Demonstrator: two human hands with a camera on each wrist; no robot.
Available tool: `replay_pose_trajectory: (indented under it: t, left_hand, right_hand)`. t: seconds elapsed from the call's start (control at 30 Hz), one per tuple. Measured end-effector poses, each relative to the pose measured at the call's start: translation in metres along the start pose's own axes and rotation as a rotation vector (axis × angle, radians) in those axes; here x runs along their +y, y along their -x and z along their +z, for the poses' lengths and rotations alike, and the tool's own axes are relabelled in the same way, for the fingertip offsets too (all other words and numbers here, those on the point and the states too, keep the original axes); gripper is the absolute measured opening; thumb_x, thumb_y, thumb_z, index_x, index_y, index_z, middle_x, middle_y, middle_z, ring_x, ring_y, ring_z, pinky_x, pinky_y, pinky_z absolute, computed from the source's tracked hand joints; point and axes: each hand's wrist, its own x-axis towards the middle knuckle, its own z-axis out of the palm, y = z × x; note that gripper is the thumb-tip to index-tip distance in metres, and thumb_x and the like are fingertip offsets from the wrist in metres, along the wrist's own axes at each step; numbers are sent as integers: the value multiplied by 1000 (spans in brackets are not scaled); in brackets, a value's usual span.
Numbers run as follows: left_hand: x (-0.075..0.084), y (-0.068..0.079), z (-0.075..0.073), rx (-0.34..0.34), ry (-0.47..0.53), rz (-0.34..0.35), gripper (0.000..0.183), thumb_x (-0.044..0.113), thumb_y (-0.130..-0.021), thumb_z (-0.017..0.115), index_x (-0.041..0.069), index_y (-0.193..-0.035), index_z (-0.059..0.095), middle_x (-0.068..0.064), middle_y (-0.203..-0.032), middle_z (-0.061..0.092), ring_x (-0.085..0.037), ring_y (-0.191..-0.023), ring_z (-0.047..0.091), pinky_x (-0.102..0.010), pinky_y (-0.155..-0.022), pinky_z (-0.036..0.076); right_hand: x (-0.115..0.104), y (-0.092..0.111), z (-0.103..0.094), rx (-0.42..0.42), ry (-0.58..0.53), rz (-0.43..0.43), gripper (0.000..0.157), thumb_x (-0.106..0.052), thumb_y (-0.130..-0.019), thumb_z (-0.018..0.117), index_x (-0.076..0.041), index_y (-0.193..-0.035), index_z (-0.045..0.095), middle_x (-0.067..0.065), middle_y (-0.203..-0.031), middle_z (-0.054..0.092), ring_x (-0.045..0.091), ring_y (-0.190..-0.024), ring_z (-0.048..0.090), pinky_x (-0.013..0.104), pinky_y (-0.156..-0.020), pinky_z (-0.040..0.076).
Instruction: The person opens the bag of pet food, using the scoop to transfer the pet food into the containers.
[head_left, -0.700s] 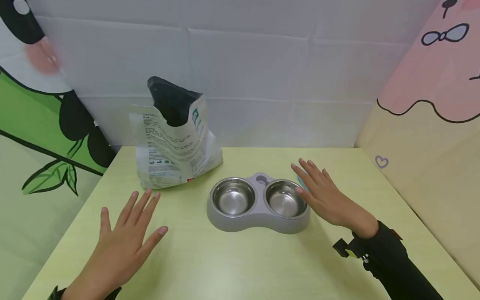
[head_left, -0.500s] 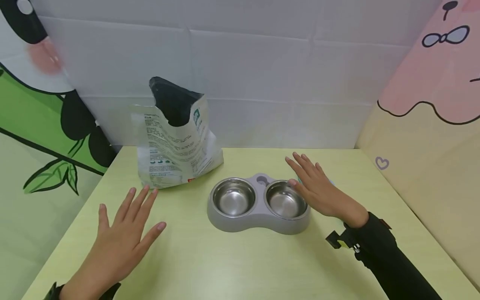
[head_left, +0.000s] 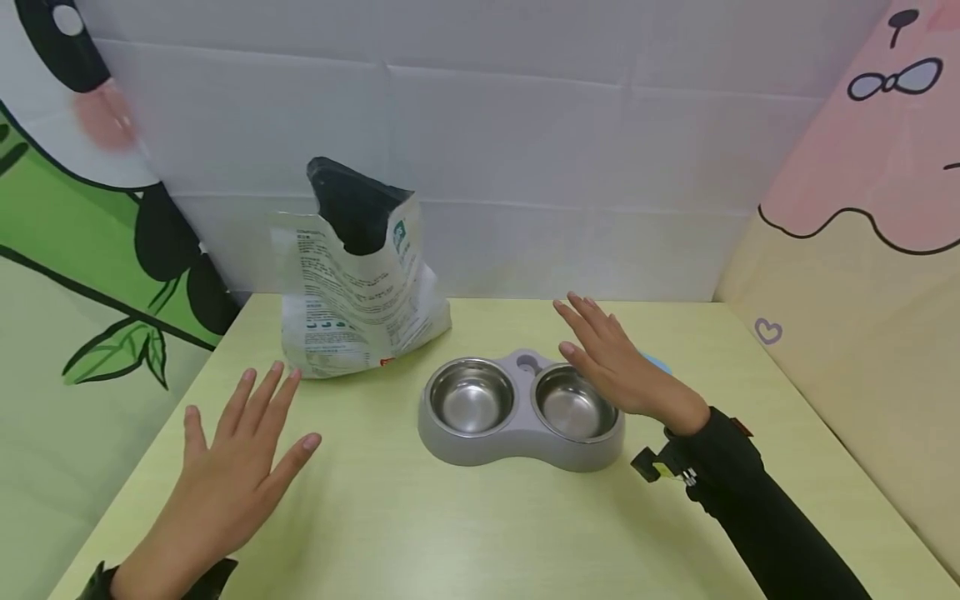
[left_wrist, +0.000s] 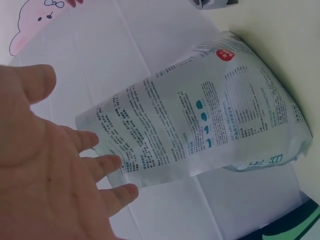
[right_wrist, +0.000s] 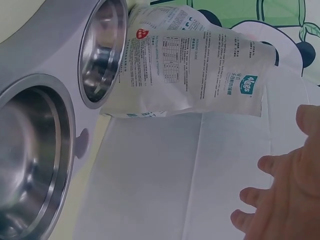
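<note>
My left hand (head_left: 232, 467) is spread with straight fingers over the table's near left, holding nothing. Beyond its fingertips stands an open white food bag (head_left: 352, 308) with a black inside and printed text. In the left wrist view the bag (left_wrist: 195, 110) lies past the fingers. The right hand (head_left: 622, 367), also straight-fingered and holding nothing, is above the far right side of a grey double pet feeder (head_left: 480, 450). Its left steel bowl (head_left: 471, 404) and right steel bowl (head_left: 576, 412) show no food. Behind the right hand a small blue thing (head_left: 658, 363) is mostly hidden.
The pale yellow table (head_left: 420, 533) ends at a white cloth wall (head_left: 525, 150). A green printed panel (head_left: 75, 225) flanks the left side, and a pink and cream one (head_left: 840, 167) the right. A black sleeve with a small device (head_left: 663, 467) covers the right wrist.
My right hand has shifted left and away from me, uncovering a bit of the blue thing. The left hand has drifted slightly left. The bag and feeder stay in place while the view shifts slightly.
</note>
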Motion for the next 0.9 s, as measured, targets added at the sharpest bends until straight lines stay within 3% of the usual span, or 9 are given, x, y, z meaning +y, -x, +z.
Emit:
replay_pose_trajectory:
  t: [0.33, 0.73, 0.9]
  left_hand:
    - [-8, -6, 0, -15, 49, -37, 69, 48, -93, 40, 19, -143, 3, -13, -149, 5, -33, -134, -6, -75, -87, -11]
    - [-11, -13, -4, 39, 82, -33, 74, 50, -90, 45, 18, -143, 4, -11, -149, 6, -34, -134, -2, -76, -86, -8]
    - [-12, -14, -6, 48, 105, -70, 74, 49, -91, 45, 17, -143, 4, -14, -148, 6, -36, -134, -4, -79, -83, -3]
  right_hand:
    - [1, -16, 4, 25, -88, -31, 50, -45, -98, 22, -27, -142, 4, 4, -149, 1, 22, -134, 0, 58, -103, 13]
    - [2, -30, 5, 31, -141, -50, 52, -48, -97, 21, -26, -142, 7, 5, -146, 10, 25, -132, 7, 58, -102, 16]
    - [-2, -36, 5, 7, -171, -37, 50, -48, -97, 20, -29, -142, 6, 5, -145, 12, 22, -131, 9, 58, -101, 18]
